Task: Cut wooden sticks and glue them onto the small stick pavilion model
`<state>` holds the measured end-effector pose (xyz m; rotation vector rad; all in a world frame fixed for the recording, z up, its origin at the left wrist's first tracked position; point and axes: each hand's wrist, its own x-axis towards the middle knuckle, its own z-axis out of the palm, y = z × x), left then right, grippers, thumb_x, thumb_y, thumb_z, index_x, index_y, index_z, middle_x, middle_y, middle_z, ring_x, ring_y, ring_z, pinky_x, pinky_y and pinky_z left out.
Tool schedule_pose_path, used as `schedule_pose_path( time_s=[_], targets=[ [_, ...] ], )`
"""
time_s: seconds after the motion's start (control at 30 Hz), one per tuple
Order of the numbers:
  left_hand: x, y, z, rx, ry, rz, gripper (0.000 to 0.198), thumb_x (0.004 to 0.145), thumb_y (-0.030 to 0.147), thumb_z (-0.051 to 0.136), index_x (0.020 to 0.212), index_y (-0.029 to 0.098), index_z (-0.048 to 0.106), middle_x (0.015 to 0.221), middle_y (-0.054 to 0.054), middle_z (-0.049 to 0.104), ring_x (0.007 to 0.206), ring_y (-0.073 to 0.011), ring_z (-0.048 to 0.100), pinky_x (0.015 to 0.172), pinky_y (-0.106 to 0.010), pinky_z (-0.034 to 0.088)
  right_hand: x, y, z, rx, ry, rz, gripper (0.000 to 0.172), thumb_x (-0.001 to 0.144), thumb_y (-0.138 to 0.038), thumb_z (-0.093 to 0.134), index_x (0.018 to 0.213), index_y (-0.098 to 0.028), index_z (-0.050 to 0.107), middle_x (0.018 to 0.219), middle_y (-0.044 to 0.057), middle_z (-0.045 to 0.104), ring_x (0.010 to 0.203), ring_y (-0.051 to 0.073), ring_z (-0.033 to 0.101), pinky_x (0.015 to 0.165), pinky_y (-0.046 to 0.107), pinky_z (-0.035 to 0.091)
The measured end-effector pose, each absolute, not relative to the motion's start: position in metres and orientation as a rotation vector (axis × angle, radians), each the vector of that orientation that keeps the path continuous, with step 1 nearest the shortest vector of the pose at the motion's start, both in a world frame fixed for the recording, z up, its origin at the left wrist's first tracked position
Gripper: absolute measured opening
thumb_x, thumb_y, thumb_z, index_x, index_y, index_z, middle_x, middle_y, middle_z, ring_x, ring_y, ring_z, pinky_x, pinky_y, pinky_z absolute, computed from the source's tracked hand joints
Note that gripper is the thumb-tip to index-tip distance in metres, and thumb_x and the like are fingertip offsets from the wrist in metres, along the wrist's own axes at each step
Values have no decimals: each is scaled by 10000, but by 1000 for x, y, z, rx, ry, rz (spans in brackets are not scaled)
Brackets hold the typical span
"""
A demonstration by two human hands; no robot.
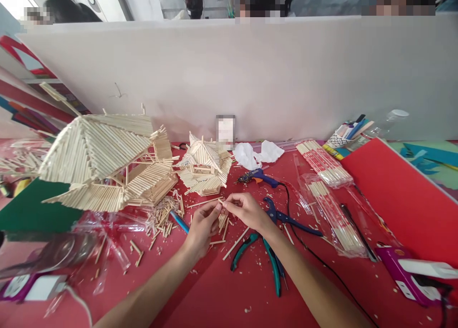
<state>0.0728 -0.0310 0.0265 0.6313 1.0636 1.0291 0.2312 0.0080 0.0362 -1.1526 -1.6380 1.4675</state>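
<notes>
My left hand (202,225) and my right hand (245,209) meet over the red table (222,294), and both pinch a short wooden stick piece (221,203) between their fingertips. Just behind them stands a small stick-built house model (205,168). A much larger stick-built roof model (103,161) sits to the left on a green board (32,208). Loose cut stick pieces (162,218) lie scattered by my left hand. Teal-handled pliers (268,259) lie under my right wrist.
A blue glue gun (259,176) with a black cord lies behind my right hand, blue-handled cutters (286,218) beside it. Packs of chopsticks (327,185) lie to the right, a red sheet (404,199) beyond. A white partition (250,75) closes the back; people sit behind it.
</notes>
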Motion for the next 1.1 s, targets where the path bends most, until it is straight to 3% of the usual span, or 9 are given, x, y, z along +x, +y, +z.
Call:
schedule_pose_path(
  time_s=[0.1, 0.17, 0.27, 0.37, 0.5, 0.67, 0.83, 0.97, 1.1],
  targets=[
    [79, -31, 27, 502, 1058, 1061, 508, 629, 500, 896, 915, 147, 670, 528, 121, 282, 430, -13, 166, 392, -158, 115, 231, 7, 36, -1192, -1669, 1445, 289, 905, -393, 606, 735, -168, 672, 677, 11, 657, 573, 129, 537, 538, 243, 375],
    [82, -30, 28, 453, 1060, 1080, 526, 597, 487, 917, 904, 148, 658, 534, 122, 288, 430, -10, 183, 385, -149, 118, 234, 8, 40, -1194, -1740, 1405, 291, 924, -389, 584, 750, -175, 677, 712, 20, 684, 625, 147, 581, 576, 251, 400],
    [85, -26, 29, 421, 1050, 1092, 545, 582, 478, 926, 901, 153, 628, 622, 94, 435, 434, 2, 262, 373, -136, 131, 251, 16, 50, -1266, -1901, 1219, 272, 954, -394, 555, 835, -198, 702, 808, 31, 732, 743, 184, 656, 657, 272, 443],
    [85, -20, 27, 399, 1011, 1100, 547, 593, 472, 921, 880, 155, 581, 840, 33, 608, 445, 20, 317, 363, -128, 147, 281, 33, 57, -1604, -1997, 724, 207, 956, -376, 569, 931, -217, 699, 890, 48, 749, 784, 215, 676, 699, 304, 454],
    [85, -13, 20, 334, 959, 1128, 560, 563, 394, 949, 887, 153, 561, 891, 18, 633, 460, 22, 351, 364, -121, 182, 317, 64, 46, -1937, -2060, 149, 256, 976, -406, 567, 1030, -174, 658, 1039, 145, 729, 1015, 303, 660, 834, 361, 460],
    [84, -5, 18, 298, 952, 1103, 584, 527, 370, 967, 881, 143, 562, 847, 29, 625, 438, 31, 320, 355, -120, 172, 328, 83, 22, -2147, -2200, 292, 424, 1013, -534, 459, 1034, -150, 639, 1003, 174, 739, 941, 314, 699, 746, 346, 464],
    [79, -2, 16, 331, 961, 1090, 576, 554, 421, 953, 861, 134, 559, 846, 24, 628, 427, 40, 300, 354, -115, 164, 340, 88, 7, -2056, -2159, 381, 397, 1022, -509, 420, 942, -176, 621, 892, 171, 730, 826, 299, 704, 670, 334, 446],
    [76, -2, 14, 394, 962, 1046, 555, 594, 453, 930, 838, 137, 543, 820, 23, 620, 423, 36, 293, 354, -117, 154, 359, 86, 12, -1814, -1983, 679, 302, 1016, -484, 431, 997, -206, 546, 842, 92, 707, 785, 250, 686, 715, 344, 485],
    [74, -3, 12, 444, 971, 1035, 553, 611, 480, 913, 847, 135, 551, 774, 36, 598, 420, 30, 292, 356, -121, 149, 370, 75, 27, -1394, -1875, 1096, 344, 982, -555, 485, 1047, -218, 522, 880, 57, 695, 832, 219, 675, 809, 365, 526]
  ],
)
